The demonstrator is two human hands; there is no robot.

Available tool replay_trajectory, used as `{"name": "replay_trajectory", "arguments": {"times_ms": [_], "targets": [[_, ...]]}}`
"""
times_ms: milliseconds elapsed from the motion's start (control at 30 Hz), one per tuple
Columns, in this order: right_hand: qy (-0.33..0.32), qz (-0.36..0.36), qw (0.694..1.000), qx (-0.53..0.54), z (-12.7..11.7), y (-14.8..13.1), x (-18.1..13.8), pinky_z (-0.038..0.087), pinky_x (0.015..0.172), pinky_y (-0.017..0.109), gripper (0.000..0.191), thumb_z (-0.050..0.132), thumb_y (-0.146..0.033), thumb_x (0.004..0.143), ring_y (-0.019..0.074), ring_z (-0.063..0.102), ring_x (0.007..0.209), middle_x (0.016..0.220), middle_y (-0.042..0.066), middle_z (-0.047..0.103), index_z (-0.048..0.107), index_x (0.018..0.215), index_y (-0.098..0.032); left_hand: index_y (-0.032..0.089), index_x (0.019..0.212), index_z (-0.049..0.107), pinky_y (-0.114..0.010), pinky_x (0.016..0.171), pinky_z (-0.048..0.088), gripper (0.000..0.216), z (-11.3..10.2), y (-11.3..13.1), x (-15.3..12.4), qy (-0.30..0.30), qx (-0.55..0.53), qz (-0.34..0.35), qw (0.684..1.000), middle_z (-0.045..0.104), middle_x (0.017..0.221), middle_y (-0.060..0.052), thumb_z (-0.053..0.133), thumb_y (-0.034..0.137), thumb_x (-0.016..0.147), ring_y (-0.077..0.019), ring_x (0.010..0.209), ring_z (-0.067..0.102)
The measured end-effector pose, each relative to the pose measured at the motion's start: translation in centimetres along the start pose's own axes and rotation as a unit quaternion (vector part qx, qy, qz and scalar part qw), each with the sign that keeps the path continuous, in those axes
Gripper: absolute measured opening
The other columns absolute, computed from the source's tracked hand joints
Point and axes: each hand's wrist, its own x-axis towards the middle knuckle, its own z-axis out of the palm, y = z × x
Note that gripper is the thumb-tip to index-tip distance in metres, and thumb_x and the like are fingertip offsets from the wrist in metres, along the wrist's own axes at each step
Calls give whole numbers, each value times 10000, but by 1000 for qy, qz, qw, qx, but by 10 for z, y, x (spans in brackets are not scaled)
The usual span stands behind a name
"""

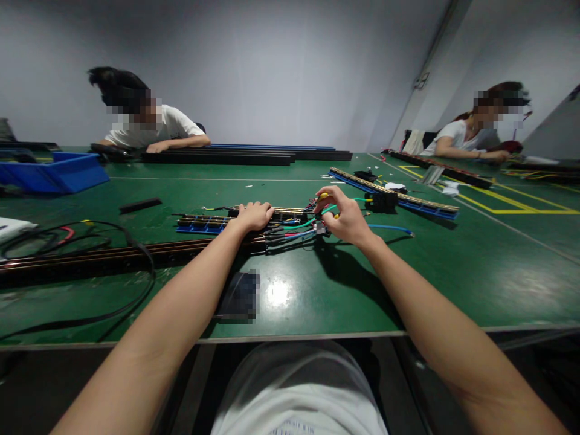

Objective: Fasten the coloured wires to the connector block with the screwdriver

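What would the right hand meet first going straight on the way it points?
The right hand would probably meet the wires close in front of it; depth is unclear, so they may be touching.

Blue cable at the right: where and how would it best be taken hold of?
Probably just behind the free tip of the blue cable, pinched across its thin length from the right. That stretch points rightward, clear of the right grip, which crowds the other end. Whether it touches the table is hard to tell.
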Motion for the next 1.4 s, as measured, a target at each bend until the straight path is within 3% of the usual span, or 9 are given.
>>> {"name": "replay_trajectory", "arguments": {"times_ms": [167,300,400,533,700,833,1033,1400], "targets": [[-4,-21,1000,-8,2,2,-3,501,628,239,503,453,-15,620,159,671,700,790,-13,715,530,1072,-220,226,1356,562,-633,1057,356,563,0,-1,-1,2,-1,1,1000,570,1414,-176,173,485,1041,-365,1293,520],[18,-120,989,-84,6,3,-7,535,766,279,544,436,27,625,176,691,795,818,-7,719,539,1094,-229,236,1361,555,-620,1061,357,550,0,0,-1,1,1,-1,1000,571,1416,-166,181,481,1040,-355,1291,520],[-2,-166,974,-152,8,0,-9,541,797,288,551,442,31,646,197,699,920,914,22,736,557,1116,-232,231,1357,556,-620,1063,353,556,-1,1,-2,-2,2,-2,1000,568,1419,-169,174,481,1040,-355,1294,514],[-30,-173,967,-186,8,-5,-11,549,757,302,545,462,16,664,225,697,969,985,43,741,573,1134,-234,228,1351,559,-620,1065,349,556,-2,2,-3,-4,3,-4,1000,570,1418,-171,168,473,1040,-355,1294,513],[66,-98,990,-80,3,-14,-11,518,629,303,532,524,-61,670,223,701,829,877,20,743,540,1171,-240,231,1357,557,-605,1071,351,547,-4,2,-3,-5,3,-6,1000,567,1421,-165,181,473,1042,-348,1296,515],[137,-53,987,66,-3,-24,-10,500,585,279,448,529,-178,747,193,714,806,883,6,721,520,1190,-248,244,1352,555,-604,1074,349,535,-5,3,-4,-11,3,-9,1000,565,1425,-155,181,474,1046,-340,1303,509],[164,-30,967,190,-4,-30,-6,542,670,304,265,557,-256,797,202,727,785,698,-24,679,558,1061,-235,252,1355,553,-597,1076,348,528,-5,4,-5,-11,5,-12,1000,565,1427,-150,187,473,1046,-340,1307,507],[169,84,959,210,-9,-9,9,571,703,343,283,566,-251,697,197,717,694,643,-45,688,549,980,-241,239,1358,552,-597,1073,351,533,-5,3,-6,-10,1,-9,1000,564,1424,-161,189,469,1043,-344,1301,512]]}}
